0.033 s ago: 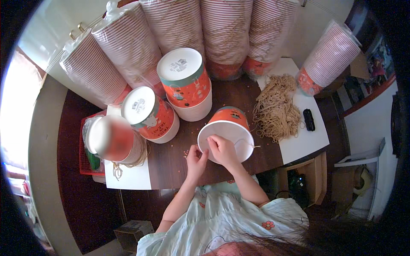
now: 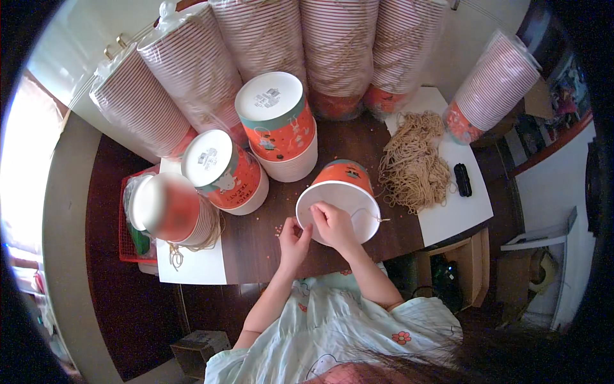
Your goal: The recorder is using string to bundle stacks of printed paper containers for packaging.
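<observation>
In front of me a paper bucket [image 2: 353, 193] lies tipped with its white open mouth toward me and its orange printed wall facing away. My right hand [image 2: 335, 228] is inside the mouth, fingers pinched together by the left inner wall. Just outside the left rim is my left hand [image 2: 295, 243], its thumb and fingers closed close to the edge. What either hand pinches is too small to make out. A thin cord crosses the inside of the bucket, and a tan cord end [image 2: 384, 220] sticks out at the right rim.
A heap of tan cords [image 2: 417, 165] and a black object [image 2: 462, 180] lie on the right. Upside-down bucket stacks [image 2: 225, 176] stand left, beside a red basket [image 2: 125, 224]. Tall plastic-wrapped bucket stacks [image 2: 337, 51] line the back. Orange bits dot the brown table [image 2: 256, 256].
</observation>
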`<state>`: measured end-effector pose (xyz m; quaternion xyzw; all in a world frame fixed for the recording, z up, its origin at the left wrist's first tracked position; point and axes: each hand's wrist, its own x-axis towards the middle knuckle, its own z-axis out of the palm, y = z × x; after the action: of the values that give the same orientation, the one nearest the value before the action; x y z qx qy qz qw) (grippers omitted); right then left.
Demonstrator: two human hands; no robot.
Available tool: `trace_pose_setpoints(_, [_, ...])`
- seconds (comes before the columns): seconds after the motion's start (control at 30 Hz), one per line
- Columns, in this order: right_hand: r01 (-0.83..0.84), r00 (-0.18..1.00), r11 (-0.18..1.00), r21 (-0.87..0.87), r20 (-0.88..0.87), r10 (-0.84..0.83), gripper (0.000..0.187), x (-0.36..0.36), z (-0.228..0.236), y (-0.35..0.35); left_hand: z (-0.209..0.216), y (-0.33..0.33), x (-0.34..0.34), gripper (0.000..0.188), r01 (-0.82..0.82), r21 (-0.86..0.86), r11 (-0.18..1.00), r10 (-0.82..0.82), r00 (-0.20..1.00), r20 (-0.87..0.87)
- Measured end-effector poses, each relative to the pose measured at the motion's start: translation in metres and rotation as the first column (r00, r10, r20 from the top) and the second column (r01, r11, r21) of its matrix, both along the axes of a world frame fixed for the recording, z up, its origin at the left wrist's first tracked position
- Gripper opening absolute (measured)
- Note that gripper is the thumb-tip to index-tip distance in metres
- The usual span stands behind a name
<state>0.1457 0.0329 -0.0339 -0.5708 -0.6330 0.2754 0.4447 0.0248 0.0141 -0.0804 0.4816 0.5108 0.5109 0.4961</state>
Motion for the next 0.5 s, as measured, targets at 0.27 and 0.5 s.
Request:
trace_pose_setpoints(0.27, [-0.031,0.999,0.999,-0.021,-0.015,0.03,0.015,0.0002,0.0002,-0.0003,-0.0007,-0.0004,-0.0004,0.013,0.003,0.0,1.0,-0.003,1.0,-0.003])
trace_pose_setpoints(0.5, [-0.029,0.999,1.0,-0.001,-0.028,0.029,0.015,-0.0005,-0.0004,-0.0013,-0.0034,-0.0005,-0.001,0.014,0.007,-0.007,1.0,-0.007,1.0,-0.02])
